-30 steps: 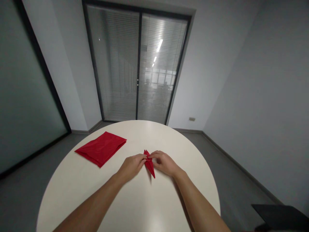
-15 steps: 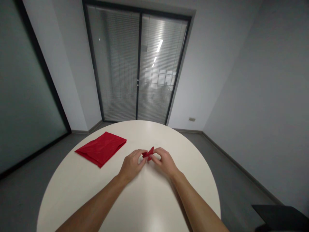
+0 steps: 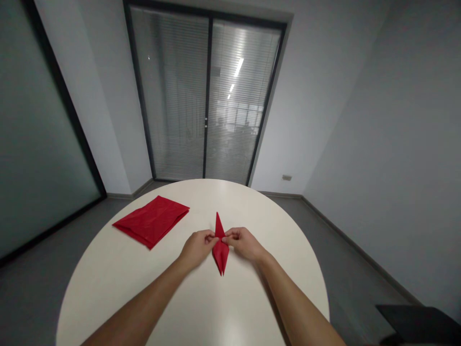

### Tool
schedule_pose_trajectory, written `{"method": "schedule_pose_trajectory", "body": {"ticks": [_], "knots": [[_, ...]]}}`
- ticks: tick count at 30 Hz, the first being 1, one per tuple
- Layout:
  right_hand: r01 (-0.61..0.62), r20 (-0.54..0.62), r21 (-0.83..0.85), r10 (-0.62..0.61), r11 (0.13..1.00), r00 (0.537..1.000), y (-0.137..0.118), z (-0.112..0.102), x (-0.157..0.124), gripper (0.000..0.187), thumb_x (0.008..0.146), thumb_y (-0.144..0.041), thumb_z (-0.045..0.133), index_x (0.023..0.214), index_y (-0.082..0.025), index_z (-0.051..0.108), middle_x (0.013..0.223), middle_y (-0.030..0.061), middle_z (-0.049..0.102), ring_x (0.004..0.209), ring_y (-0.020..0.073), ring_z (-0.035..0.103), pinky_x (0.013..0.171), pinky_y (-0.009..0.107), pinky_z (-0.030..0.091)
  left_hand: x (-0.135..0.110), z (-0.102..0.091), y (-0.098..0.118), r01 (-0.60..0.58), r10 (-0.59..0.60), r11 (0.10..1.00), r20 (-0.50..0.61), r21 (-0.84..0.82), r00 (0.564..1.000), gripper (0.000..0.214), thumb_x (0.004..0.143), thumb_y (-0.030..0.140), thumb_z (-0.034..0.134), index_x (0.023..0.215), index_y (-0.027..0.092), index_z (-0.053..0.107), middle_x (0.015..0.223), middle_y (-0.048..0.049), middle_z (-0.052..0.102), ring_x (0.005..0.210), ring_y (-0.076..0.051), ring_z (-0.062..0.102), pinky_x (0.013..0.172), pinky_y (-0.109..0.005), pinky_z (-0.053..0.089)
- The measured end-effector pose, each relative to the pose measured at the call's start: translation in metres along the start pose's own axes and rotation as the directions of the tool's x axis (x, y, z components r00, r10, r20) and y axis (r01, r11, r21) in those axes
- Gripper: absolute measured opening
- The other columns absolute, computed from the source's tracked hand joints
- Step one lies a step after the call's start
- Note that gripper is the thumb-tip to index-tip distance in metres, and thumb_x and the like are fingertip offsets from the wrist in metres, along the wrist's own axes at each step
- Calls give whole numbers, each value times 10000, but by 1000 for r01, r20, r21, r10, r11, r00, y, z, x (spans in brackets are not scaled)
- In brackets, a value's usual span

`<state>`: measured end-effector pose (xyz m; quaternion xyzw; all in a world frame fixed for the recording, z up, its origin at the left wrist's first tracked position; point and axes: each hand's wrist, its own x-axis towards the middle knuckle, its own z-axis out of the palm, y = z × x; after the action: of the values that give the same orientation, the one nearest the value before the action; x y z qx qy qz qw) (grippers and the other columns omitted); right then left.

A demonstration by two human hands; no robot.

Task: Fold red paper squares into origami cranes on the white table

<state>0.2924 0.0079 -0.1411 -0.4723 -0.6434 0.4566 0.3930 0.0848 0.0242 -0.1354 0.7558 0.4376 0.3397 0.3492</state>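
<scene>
A narrow, diamond-shaped piece of folded red paper (image 3: 221,252) is held between my two hands over the middle of the table. One long point aims away from me, and two thin points side by side face me. My left hand (image 3: 199,245) pinches its left edge near the middle, thumb on top. From the other side, my right hand (image 3: 244,241) pinches the right edge in the same way. The fingertips under the paper are partly hidden.
A round white table (image 3: 187,307) fills the foreground. On its left side lies a larger folded red sheet (image 3: 153,220). A black object, perhaps a chair part (image 3: 419,322), stands at the lower right. Beyond the table are glass doors (image 3: 207,96) with blinds.
The folded red paper was bunched and mostly covered by the fingers; now it is spread lengthwise with its points showing. Both hands have come slightly nearer to me.
</scene>
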Motion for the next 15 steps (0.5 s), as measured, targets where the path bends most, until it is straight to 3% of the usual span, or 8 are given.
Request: {"method": "schedule_pose_trajectory", "body": {"ticks": [3, 5, 10, 15], "knots": [[19, -42, -146, -25, 989, 999, 2, -2, -1, 246, 805, -377, 735, 875, -142, 763, 746, 20, 715, 660, 143, 584, 646, 264, 428, -2, -3, -3, -59, 61, 976, -3, 210, 998, 156, 871, 250, 604, 870, 197, 751, 771, -22, 731, 703, -180, 641, 658, -265, 427], [27, -54, -237, -41, 971, 998, 0, -3, -1, 190, 805, -326, 718, 861, -151, 767, 754, 17, 715, 673, 146, 584, 647, 261, 427, -2, -4, -5, -90, 91, 960, 10, 265, 996, 147, 868, 228, 613, 899, 211, 756, 800, -20, 735, 723, -181, 637, 667, -264, 421], [92, -41, -394, -118, 914, 992, -7, -3, -3, 115, 823, -230, 663, 864, -166, 750, 748, 3, 704, 646, 130, 554, 612, 245, 393, -3, -2, -3, -132, 133, 956, 17, 260, 991, 159, 880, 208, 616, 956, 215, 756, 902, -36, 754, 793, -192, 656, 724, -276, 456], [90, -51, -427, -123, 900, 991, -10, -3, -4, 93, 831, -212, 654, 862, -166, 729, 739, -1, 689, 639, 126, 551, 605, 238, 392, -6, -2, 2, -181, 181, 949, 23, 259, 983, 169, 862, 328, 696, 987, 226, 746, 944, -40, 747, 852, -218, 656, 772, -309, 485]]}}
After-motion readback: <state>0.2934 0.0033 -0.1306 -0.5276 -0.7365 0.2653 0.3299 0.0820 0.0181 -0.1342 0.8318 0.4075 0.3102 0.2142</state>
